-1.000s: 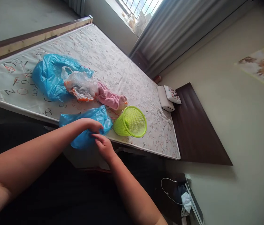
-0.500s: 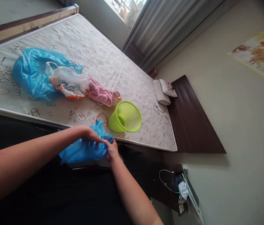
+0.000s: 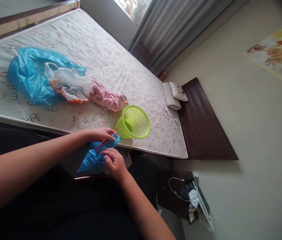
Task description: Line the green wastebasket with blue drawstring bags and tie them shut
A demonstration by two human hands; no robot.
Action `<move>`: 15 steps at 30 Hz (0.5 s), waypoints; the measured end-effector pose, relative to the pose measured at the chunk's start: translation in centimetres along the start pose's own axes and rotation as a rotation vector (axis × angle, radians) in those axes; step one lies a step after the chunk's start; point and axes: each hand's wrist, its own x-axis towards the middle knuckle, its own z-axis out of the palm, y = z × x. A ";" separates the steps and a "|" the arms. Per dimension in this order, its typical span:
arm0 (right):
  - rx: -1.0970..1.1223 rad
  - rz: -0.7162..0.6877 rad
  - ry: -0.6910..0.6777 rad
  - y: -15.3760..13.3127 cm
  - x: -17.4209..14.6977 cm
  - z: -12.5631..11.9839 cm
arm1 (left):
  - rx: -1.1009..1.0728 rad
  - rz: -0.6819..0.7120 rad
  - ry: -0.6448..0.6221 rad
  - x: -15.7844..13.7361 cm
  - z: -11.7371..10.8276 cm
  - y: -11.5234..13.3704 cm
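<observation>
A blue plastic bag (image 3: 90,160) with a red drawstring (image 3: 102,143) hangs between my hands at the mattress edge. My left hand (image 3: 103,134) pinches the bag's upper rim, close to the green basket. Lower down, my right hand (image 3: 114,162) has its fingers curled against the bag and the red string. Just beyond them, a lime-green mesh wastebasket (image 3: 137,121) lies tipped on the mattress, its mouth facing right and its inside bare.
On the patterned mattress (image 3: 120,70) lie a large blue bag (image 3: 28,76), a clear plastic bag (image 3: 70,85) and a pink cloth (image 3: 107,96). Two pillows (image 3: 172,96) rest by the dark headboard (image 3: 203,123). A nightstand (image 3: 172,190) with a white cable stands at the lower right.
The blue bag in my hands has drawn together into a smaller shape, and its red drawstring now shows. My hands have moved apart, the left one up beside the basket.
</observation>
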 end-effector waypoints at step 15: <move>0.597 0.852 -0.264 5.4 1.3 -3.8 | -0.631 0.032 -0.142 -1.4 0.7 3.3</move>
